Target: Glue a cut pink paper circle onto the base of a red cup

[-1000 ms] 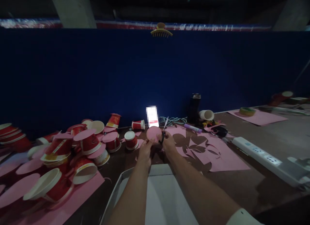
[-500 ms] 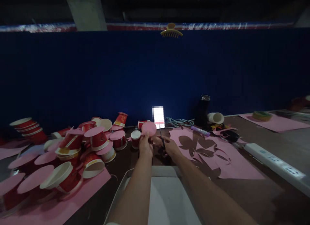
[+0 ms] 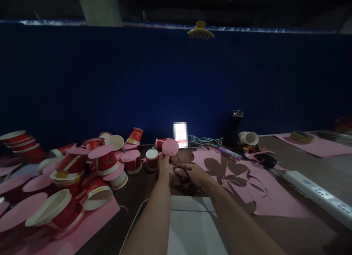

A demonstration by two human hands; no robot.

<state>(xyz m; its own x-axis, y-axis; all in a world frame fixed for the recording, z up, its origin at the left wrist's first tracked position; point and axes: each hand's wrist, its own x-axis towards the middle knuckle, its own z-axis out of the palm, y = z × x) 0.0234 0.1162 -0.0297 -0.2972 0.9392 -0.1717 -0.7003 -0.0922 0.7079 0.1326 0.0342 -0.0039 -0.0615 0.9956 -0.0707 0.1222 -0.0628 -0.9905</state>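
The left hand (image 3: 165, 168) pinches the pink disc (image 3: 170, 147), nearer than the bright screen (image 3: 180, 132); the right hand (image 3: 195, 173) grips scissors (image 3: 186, 172) alongside — this close, slipping blades might nick disc or left hand.

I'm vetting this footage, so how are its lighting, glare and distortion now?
Head view: dim light, dark-handled metal scissors barely distinct from shadow; head view: pixelated white rectangular screen blown out; head view: tilted red-and-cream paper cup at lower left looks stretched and slightly soft.
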